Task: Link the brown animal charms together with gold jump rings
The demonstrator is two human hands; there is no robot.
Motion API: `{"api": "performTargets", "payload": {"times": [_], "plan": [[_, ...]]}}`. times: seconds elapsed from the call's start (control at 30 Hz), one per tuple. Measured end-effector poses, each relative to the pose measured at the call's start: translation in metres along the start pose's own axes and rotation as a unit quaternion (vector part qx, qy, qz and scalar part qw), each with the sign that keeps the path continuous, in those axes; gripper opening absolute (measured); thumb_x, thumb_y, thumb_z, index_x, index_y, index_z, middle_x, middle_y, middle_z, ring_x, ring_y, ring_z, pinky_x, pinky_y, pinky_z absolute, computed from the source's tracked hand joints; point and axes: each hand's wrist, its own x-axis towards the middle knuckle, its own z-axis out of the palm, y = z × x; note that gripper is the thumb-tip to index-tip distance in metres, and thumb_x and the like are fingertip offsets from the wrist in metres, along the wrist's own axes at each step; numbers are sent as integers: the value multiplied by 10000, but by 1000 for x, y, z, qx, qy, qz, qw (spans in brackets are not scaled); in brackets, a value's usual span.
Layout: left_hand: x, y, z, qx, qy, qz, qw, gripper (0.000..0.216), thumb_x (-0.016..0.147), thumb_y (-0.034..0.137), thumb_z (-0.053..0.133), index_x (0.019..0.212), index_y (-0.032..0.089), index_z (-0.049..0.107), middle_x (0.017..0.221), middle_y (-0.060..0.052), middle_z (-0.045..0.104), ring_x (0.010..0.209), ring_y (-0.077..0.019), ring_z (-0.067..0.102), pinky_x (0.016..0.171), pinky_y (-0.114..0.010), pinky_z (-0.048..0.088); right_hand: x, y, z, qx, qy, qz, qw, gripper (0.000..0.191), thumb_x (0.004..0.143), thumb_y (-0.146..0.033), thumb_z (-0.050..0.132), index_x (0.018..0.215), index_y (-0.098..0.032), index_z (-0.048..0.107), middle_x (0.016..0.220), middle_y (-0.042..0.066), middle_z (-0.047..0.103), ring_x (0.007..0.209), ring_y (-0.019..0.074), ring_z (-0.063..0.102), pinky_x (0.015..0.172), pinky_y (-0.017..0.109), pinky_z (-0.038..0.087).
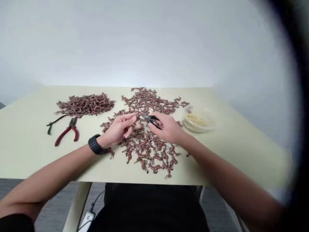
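Observation:
My left hand, with a black watch on its wrist, pinches something small between thumb and fingers over a spread of small reddish-brown figure-shaped charms. My right hand is closed round small black-handled pliers, whose tips point left toward my left fingertips. Both hands hover just above the middle of the charm spread, nearly touching each other. What the left fingers hold is too small to name.
A second heap of the same charms lies at the back left. Red-handled pliers and a dark cord lie left of my hands. A clear bowl of small golden bits stands to the right on the pale table.

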Motion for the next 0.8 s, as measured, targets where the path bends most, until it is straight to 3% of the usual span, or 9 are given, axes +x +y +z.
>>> {"api": "performTargets", "payload": {"times": [0.23,0.4,0.8], "plan": [[0,2,3,-8,-7,-12,1000,242,978,332,639,1127,158,719,879,-16,732,375,8,386,390,-165,287,1,-1,-2,-22,0,-8,1000,287,986,-438,518,1110,-193,601,818,21,614,650,145,487,600,292,305],[0,0,2,-14,2,-14,1000,322,972,330,648,1250,173,686,885,-18,734,374,6,387,381,-164,276,1,-2,-3,-26,1,-9,1000,283,980,-432,519,1094,-192,617,776,3,591,619,132,467,589,290,290],[0,0,1,-10,13,-12,1000,403,959,336,666,1331,182,660,905,-38,736,381,8,421,378,-149,307,1,-1,-3,-28,5,-14,1000,253,972,-425,528,1033,-193,608,733,-2,565,613,130,445,589,289,272]]}}
